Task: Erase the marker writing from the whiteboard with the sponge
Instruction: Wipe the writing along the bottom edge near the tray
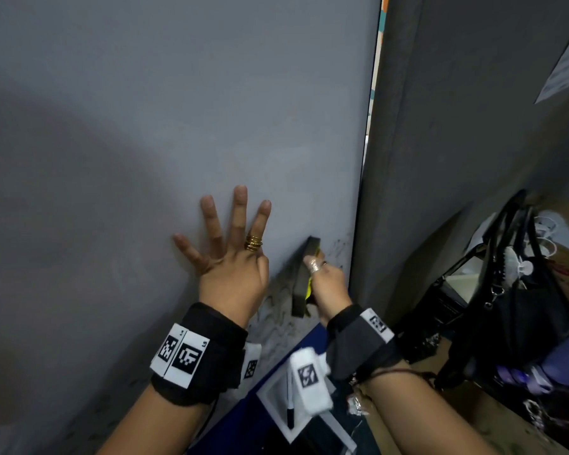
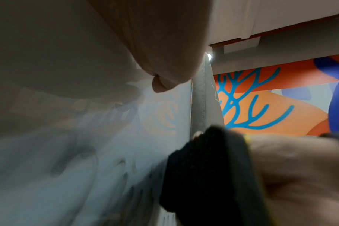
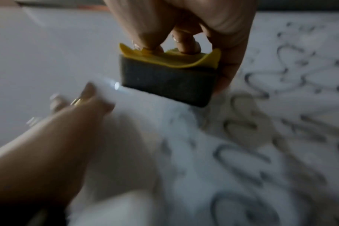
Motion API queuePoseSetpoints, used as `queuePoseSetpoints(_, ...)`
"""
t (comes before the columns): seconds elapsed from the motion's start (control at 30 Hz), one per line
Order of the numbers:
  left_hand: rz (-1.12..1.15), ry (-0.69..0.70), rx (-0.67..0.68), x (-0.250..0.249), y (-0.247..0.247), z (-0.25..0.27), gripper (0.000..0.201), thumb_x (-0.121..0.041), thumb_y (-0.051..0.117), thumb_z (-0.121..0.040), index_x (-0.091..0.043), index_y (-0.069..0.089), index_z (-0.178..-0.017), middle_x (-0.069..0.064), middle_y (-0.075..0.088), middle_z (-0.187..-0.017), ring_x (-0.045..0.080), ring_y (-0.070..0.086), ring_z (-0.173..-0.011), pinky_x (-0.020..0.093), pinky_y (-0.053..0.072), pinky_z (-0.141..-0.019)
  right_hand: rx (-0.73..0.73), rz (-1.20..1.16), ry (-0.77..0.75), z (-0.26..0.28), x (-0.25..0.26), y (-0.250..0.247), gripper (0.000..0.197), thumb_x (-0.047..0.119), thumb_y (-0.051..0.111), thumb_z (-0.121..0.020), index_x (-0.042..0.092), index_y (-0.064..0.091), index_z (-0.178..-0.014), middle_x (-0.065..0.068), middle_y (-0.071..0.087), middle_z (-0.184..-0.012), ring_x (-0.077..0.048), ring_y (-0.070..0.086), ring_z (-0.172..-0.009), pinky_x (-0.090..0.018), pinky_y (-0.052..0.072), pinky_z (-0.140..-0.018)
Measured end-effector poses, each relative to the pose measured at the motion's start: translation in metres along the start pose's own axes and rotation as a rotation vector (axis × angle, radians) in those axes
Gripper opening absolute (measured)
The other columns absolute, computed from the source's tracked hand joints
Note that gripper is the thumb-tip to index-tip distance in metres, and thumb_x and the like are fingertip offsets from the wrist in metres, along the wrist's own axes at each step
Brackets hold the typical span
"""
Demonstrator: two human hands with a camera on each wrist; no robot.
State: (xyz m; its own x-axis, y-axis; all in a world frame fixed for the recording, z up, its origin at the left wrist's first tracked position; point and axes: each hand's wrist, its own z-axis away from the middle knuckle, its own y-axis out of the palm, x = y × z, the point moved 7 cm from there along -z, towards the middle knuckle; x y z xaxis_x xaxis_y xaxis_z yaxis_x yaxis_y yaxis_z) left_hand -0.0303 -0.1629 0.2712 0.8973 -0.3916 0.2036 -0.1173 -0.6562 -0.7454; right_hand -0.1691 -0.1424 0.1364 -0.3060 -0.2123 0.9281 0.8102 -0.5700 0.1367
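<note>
The whiteboard (image 1: 178, 110) fills the left and middle of the head view. Smeared black marker writing (image 1: 280, 320) covers its lower right corner and shows as loops and scribbles (image 3: 261, 137) in the right wrist view. My right hand (image 1: 326, 284) grips a sponge (image 1: 304, 277) with a dark pad and yellow back (image 3: 168, 75), its dark face against the board. My left hand (image 1: 230, 257) lies flat on the board with fingers spread, just left of the sponge. In the left wrist view the sponge (image 2: 207, 175) is a dark blur at the board's edge.
A white tray (image 1: 276, 399) holding a black marker (image 1: 290, 412) hangs below the board's corner. A grey panel (image 1: 457, 142) stands right of the board edge. A black bag (image 1: 519, 290) and clutter sit at the lower right. A colourful mural (image 2: 281, 99) lies beyond.
</note>
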Motion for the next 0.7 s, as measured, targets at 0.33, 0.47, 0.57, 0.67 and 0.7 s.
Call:
queuePoseSetpoints(0.33,-0.132,0.19,0.178,0.028,-0.032,0.034,0.082,-0.032,0.043,-0.075,-0.023,0.014,-0.151,0.015,-0.008,-0.158,0.034,-0.009,-0.145,0.061,-0.016,-0.105,-0.128,-0.103,-0.025,-0.003,-0.005,-0.015,0.031,0.021,0.057,-0.091,-0.005,0.062,-0.106,-0.008,0.059,-0.09,-0.021,0.055,-0.084,-0.031,0.042,-0.077)
queuePoseSetpoints(0.47,-0.119,0.165,0.186,0.066,-0.053,0.067,0.081,-0.032,0.051,-0.076,-0.02,0.021,-0.151,0.016,-0.004,-0.159,0.035,-0.002,-0.145,0.057,-0.023,-0.104,-0.134,-0.108,-0.011,0.016,-0.013,0.005,0.02,0.022,0.058,-0.09,0.013,0.058,-0.072,-0.005,0.054,-0.071,-0.022,0.052,-0.074,-0.032,0.04,-0.07)
queuePoseSetpoints(0.57,-0.05,0.13,0.148,0.092,-0.073,0.089,0.072,-0.031,0.036,-0.078,-0.018,0.029,-0.149,0.016,0.002,-0.159,0.037,0.001,-0.145,0.057,-0.022,-0.105,-0.08,-0.041,-0.042,0.061,-0.029,0.045,0.019,0.023,0.055,-0.093,0.013,0.06,-0.078,-0.005,0.057,-0.078,-0.021,0.055,-0.079,-0.031,0.043,-0.078)
queuePoseSetpoints(0.67,-0.077,0.12,0.15,0.119,-0.082,0.101,0.072,-0.031,0.029,-0.079,-0.016,0.028,-0.149,0.015,0.002,-0.159,0.035,0.004,-0.146,0.059,-0.022,-0.103,0.02,-0.042,-0.13,0.1,-0.051,0.089,0.028,0.02,0.053,-0.094,-0.002,0.063,-0.107,-0.009,0.061,-0.099,-0.023,0.058,-0.097,-0.039,0.047,-0.094)
queuePoseSetpoints(0.7,-0.101,0.137,0.155,0.125,-0.081,0.103,0.072,-0.03,0.03,-0.079,-0.016,0.026,-0.15,0.014,0.001,-0.159,0.033,0.004,-0.146,0.059,-0.023,-0.103,0.039,-0.034,-0.151,0.108,-0.057,0.099,0.033,0.019,0.053,-0.095,-0.005,0.059,-0.117,-0.008,0.06,-0.112,-0.021,0.056,-0.107,-0.043,0.043,-0.102)
